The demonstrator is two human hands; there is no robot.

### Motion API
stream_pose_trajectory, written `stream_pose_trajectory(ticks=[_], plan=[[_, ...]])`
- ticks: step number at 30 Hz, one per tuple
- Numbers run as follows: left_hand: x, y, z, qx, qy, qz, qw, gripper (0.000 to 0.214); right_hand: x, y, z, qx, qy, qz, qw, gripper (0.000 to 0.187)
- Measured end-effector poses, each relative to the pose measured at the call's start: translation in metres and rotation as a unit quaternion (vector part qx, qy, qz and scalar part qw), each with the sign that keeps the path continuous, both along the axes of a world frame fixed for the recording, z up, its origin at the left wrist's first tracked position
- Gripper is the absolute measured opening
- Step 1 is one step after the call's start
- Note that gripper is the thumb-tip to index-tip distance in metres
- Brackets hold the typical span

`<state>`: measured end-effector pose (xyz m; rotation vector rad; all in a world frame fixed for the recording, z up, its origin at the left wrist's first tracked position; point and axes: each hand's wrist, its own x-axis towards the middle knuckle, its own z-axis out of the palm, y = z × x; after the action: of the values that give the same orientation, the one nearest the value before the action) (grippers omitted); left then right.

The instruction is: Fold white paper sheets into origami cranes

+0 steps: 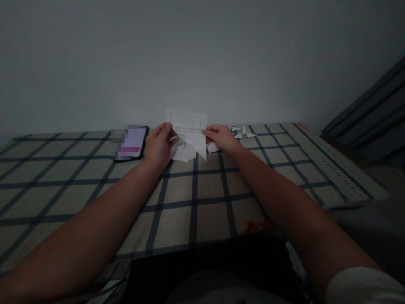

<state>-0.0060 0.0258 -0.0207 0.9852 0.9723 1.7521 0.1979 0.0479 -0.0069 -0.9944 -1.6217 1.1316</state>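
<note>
Between my two hands a white sheet of paper (188, 122) with printed lines is held up above the table. My left hand (159, 143) pinches its left edge, and the lower left corner looks folded or curled over. On the opposite edge, the thumb and fingers of my right hand (221, 137) are closed on the paper. Below the sheet lie more white paper pieces (183, 155), partly covered by it. Just right of my right hand sits a folded paper crane (245, 134), with another folded paper shape (234, 128) beside it, partly hidden.
A phone (131, 143) with a lit screen lies left of my left hand. The table has a checked cloth (177, 190). An orange-handled tool (251, 226), perhaps scissors, rests at the near edge. Behind stands a plain wall (190, 55); a dark curtain (373, 101) hangs at right.
</note>
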Motion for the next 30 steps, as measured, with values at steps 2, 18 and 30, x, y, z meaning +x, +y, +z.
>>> stream_pose_trajectory(ticks=[2, 18, 30], plan=[[0.002, -0.002, 0.001, -0.021, 0.002, -0.045, 0.999, 0.023, 0.0, -0.001, 0.0, 0.005, 0.005, -0.006, 1.0, 0.017], [0.004, -0.005, -0.006, -0.073, 0.202, -0.053, 0.975, 0.034, -0.002, 0.005, -0.008, -0.046, 0.098, 0.039, 0.993, 0.022], [0.001, -0.004, -0.009, -0.028, 0.218, 0.001, 0.976, 0.032, -0.002, -0.001, -0.005, -0.091, 0.062, 0.07, 0.991, 0.008]])
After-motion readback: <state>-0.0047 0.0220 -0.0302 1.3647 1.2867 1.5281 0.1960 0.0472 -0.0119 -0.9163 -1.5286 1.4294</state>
